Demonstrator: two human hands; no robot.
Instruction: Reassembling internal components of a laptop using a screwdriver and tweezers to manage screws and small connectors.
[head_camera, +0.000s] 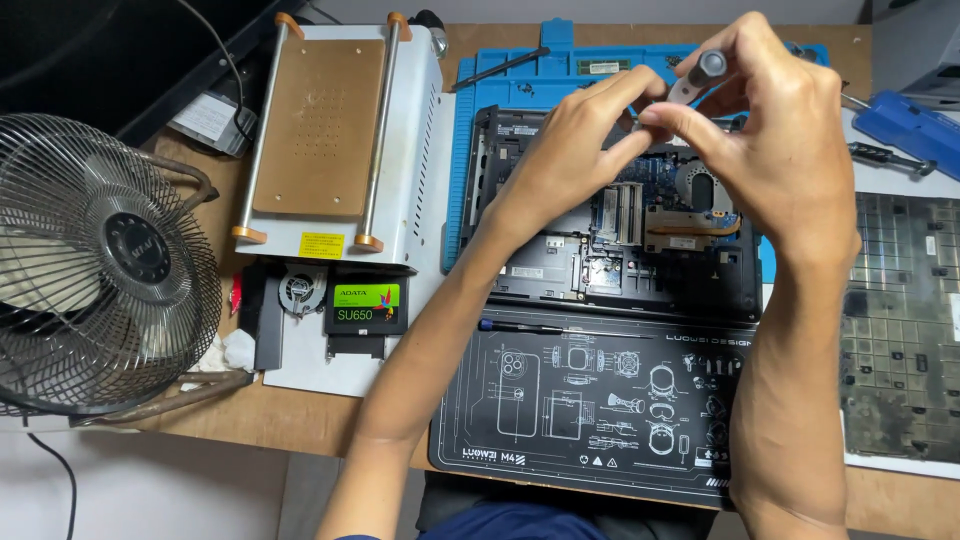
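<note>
Both hands raised together above the opened laptop, its underside bared with circuit board, copper heat pipe and cooling fan showing. Right hand wrapped around a grey-handled screwdriver, fingers curled and pinching its shaft near the tip. Left hand just beside it, thumb and forefinger pressed together at the same spot, touching the right fingertips; whether something tiny sits between them, cannot tell. Screwdriver thus held in the air over the far half of the laptop, tilted, handle end pointing away.

Under and behind the laptop, a blue repair mat. In front of the laptop, nearer the body, a black work mat printed with white line drawings, a thin dark screwdriver lying along its far edge. Left of the laptop, a silver heating plate machine with a brown top, and nearer than that a small black drive with a green label. Further left, a round wire-caged fan. Right of the laptop, a grey removed cover panel flat on the wooden worktop, and beyond it a blue tool case.
</note>
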